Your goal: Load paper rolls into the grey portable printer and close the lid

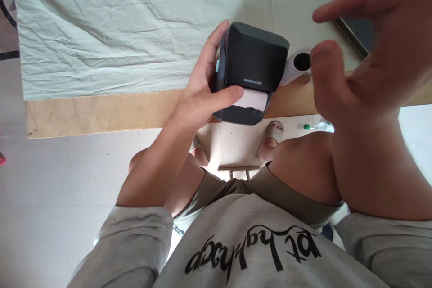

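- Nearest the cam: grey sweatshirt (256, 243) w/ black script across the chest, olive shorts (232, 191) below it; person is seated, knees bare.
- Right hand (371, 67) is raised close to the lens, big & a bit blurred. Grip is released: fingers spread, thumb & index apart, nothing betw. them. It hangs in the air right of the printer, not touching it.
- Left forearm runs up from the grey sleeve to the left hand (202, 94). Grip is grasping the label printer (254, 69): fingers wrap its left side, thumb lies across the front, tip on the white label paper (253, 99).
- Printer is dark grey, boxy, rounded corners, small white logo on the front face. It sits at the near edge of the desk (101, 110), partly overhanging twd the person. Paper strip comes out of the front slot, top edge looks torn/uneven.
- Under the desk edge: white tiled floor (50, 189), one foot in a light sandal (275, 132), a bit of a wooden stool rail (239, 169), a clear bottle w/ green cap (319, 126) lying on the floor.
- Just behind the printer, right side: a white round item w/ dark centre (299, 64), touching or almost; can't tell which.
- Farther: pale green wrinkled cloth (118, 22) covers most of the desk top, bare wood strip left along the near edge.
- Far right: dark flat object (357, 33), mostly hidden by the right hand.
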Available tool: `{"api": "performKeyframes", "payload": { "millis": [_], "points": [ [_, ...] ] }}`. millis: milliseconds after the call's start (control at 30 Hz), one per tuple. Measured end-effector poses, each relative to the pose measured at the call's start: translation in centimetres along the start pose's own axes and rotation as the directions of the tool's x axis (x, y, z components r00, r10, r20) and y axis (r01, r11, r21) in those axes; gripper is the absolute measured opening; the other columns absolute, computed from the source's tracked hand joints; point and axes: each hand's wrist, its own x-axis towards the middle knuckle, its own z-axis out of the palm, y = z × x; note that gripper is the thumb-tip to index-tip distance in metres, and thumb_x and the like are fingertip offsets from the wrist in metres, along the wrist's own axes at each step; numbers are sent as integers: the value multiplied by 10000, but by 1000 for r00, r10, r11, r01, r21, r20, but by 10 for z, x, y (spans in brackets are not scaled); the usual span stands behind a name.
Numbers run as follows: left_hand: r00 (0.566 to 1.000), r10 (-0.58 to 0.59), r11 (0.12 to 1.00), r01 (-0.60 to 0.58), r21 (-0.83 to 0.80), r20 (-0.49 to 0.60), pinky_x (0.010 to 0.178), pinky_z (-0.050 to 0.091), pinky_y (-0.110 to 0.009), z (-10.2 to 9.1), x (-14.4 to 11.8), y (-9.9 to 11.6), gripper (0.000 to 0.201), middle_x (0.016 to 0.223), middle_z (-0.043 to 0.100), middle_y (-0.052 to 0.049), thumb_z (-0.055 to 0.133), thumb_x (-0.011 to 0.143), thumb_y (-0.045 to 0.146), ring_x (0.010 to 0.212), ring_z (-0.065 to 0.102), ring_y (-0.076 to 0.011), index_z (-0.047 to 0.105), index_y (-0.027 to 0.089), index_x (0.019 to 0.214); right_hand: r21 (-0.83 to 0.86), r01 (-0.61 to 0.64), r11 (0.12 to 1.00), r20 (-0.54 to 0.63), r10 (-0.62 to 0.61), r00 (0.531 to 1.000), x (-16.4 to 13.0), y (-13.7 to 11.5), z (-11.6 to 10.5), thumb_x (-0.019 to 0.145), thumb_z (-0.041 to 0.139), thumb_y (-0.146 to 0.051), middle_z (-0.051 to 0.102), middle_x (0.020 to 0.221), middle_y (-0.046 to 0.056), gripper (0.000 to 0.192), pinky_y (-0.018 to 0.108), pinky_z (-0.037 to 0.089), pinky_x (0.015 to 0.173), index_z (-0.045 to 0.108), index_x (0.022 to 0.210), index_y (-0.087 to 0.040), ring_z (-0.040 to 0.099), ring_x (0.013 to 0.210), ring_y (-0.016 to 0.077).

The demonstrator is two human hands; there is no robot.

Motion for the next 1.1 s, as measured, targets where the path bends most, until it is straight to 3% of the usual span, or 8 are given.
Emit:
{"api": "performKeyframes", "payload": {
  "millis": [100, 300, 500, 700, 833, 1100],
  "points": [
    [1000, 5, 1000, -5, -3, -17, 799, 472, -347, 0, 1, -1, 547, 1021, 544, -25, 666, 598, 347, 948, 542, -192, 458, 251, 1094, -83, 216, 973, 63, -211, 976, -4, 2, 0, 734, 446, -452, 566, 884, 16, 381, 393, 359, 922, 538, 991, -187, 502, 1079, 184],
    [976, -187, 982, 186, -17, -114, 645, 470, -283, 11, -4, 16, 284, 810, 580, -5, 668, 641, 281, 757, 576, -161, 542, 235, 892, -77, 220, 973, 46, -216, 975, -9, 8, 1, 709, 480, -425, 580, 857, 19, 335, 370, 397, 921, 542, 951, -201, 518, 1062, 168],
    [964, -235, 971, 228, -68, -124, 590, 436, -266, 13, -4, 21, 254, 753, 564, 6, 665, 644, 247, 667, 550, -126, 543, 224, 866, -51, 211, 976, 66, -208, 976, -10, 9, 0, 697, 498, -395, 594, 860, 9, 291, 370, 412, 907, 546, 909, -200, 522, 1060, 173],
    [971, -205, 977, 195, -88, -121, 513, 387, -239, 14, -5, 22, 195, 712, 542, 9, 616, 672, 190, 608, 508, -99, 548, 235, 849, -46, 230, 972, 50, -227, 972, -9, 11, 1, 683, 523, -356, 597, 834, 15, 267, 380, 421, 882, 550, 898, -200, 530, 1047, 180],
    [963, -228, 973, 220, -69, -145, 543, 397, -243, 16, -4, 24, 205, 685, 527, 14, 639, 656, 212, 606, 522, -100, 544, 227, 837, -60, 227, 972, 70, -222, 972, -9, 10, 1, 688, 530, -343, 601, 858, 15, 258, 393, 417, 893, 539, 902, -200, 526, 1054, 179],
    [962, -194, 980, 181, -83, -195, 596, 455, -243, 21, -2, 21, 238, 777, 575, 3, 610, 661, 277, 714, 583, -134, 534, 244, 884, -134, 282, 950, 170, -258, 951, -10, -1, 6, 701, 549, -429, 549, 1120, -28, 389, 389, 385, 914, 496, 1043, -251, 485, 1112, 172]
  ]
}}
